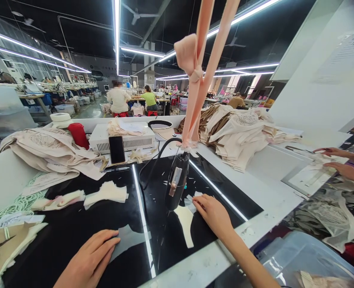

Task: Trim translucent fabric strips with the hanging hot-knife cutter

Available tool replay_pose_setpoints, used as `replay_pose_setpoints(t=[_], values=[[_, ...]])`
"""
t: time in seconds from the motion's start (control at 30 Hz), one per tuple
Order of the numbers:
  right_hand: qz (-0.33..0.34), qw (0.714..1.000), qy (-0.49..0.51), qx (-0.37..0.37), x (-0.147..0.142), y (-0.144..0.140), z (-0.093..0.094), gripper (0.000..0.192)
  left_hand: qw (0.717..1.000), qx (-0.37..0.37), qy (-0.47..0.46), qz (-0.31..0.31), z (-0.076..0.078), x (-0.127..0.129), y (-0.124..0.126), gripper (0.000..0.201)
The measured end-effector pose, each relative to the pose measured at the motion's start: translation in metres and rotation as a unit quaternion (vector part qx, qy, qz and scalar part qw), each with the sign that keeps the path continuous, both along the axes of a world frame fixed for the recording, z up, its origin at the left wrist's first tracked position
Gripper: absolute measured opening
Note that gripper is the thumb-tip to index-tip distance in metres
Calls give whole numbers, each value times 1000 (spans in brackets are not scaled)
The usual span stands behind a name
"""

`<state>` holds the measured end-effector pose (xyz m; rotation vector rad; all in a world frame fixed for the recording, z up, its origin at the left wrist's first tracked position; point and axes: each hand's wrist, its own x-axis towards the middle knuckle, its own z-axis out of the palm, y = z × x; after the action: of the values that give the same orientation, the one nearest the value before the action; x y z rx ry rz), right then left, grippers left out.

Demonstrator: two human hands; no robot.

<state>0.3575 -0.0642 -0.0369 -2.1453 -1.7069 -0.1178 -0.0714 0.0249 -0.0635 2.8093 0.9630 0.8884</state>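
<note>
At the near edge of the black worktop [75, 236], a thin grey fabric piece [129, 238] is pressed flat under the left hand [89, 262], fingers spread and nothing gripped. Just beyond, a cream fabric piece [186, 224] is pinned by the right hand [214, 214], palm down and fingers extended, beside the hanging black tool [177, 182]. Positioning for trimming or sealing appears to be in hand; steady feeding under the tool would be called for. Behind, 1 phone [117, 149] is propped.
</note>
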Motion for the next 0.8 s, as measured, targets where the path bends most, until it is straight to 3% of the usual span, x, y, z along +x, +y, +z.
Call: replay_pose_setpoints(t=[0.3, 0.5, 0.67, 0.8], values=[[-24, 997, 68, 5, 2, 4, -1, 17, 1000, 8, 0, -1, 0, 1, -1, 32], [-37, 984, 172, 26, 3, 1, 3, 27, 1000, -2, 2, 3, 5, 3, -2, 33], [-50, 955, 282, 73, 8, -2, 10, 26, 1000, -3, -6, -6, 7, 3, -3, 30], [-90, 910, 386, 124, 19, -6, 19, 29, 1000, 3, -9, 2, 6, 2, -2, 31]])
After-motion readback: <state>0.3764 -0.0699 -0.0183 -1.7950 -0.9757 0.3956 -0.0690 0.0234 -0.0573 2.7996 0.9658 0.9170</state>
